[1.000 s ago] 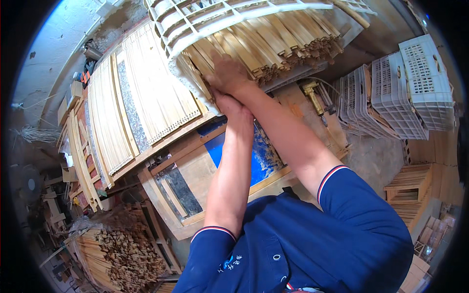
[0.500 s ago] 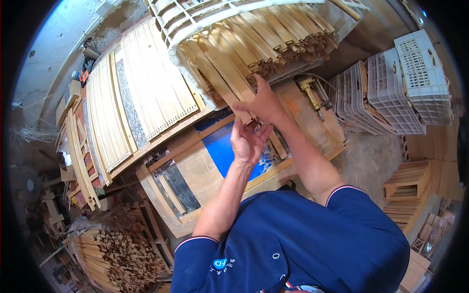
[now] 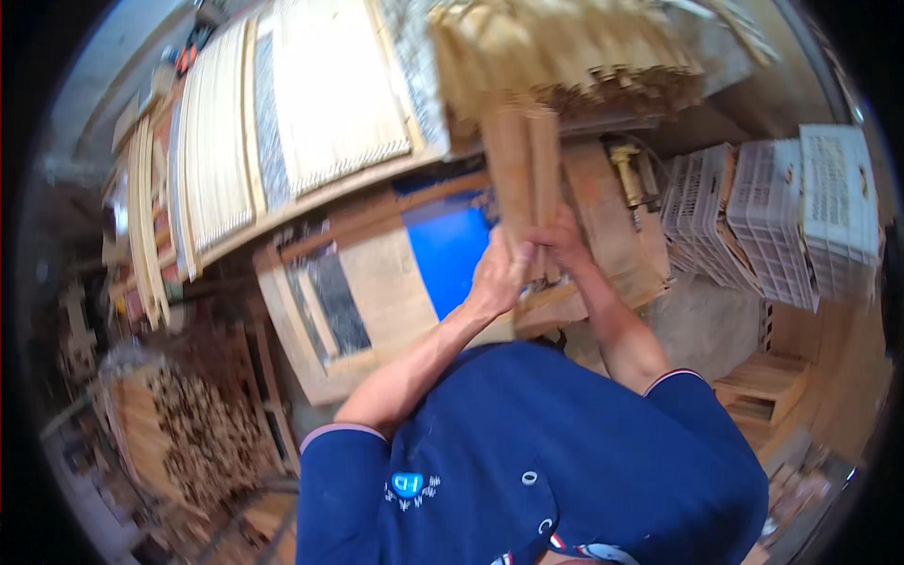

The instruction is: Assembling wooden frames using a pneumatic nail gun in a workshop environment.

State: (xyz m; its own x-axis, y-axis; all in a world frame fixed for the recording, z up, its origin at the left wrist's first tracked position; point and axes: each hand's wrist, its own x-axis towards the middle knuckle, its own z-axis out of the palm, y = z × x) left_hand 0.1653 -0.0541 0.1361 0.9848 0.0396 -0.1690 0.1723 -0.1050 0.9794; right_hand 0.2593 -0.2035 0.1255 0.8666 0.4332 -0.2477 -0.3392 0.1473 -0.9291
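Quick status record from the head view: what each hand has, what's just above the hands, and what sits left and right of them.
left hand: gripping the lower end of a bundle of thin wooden strips, fingers closed
right hand: closed on the same bundle, beside the left hand
bundle pose: upright, blurred
above: larger stack of wooden strips
under hands: wooden workbench with blue panel
left: pale slat racks; pile of short sticks
right: white plastic crates

Slat bundle (image 3: 520,179) motion-blurred; stack (image 3: 565,47) cut off above.
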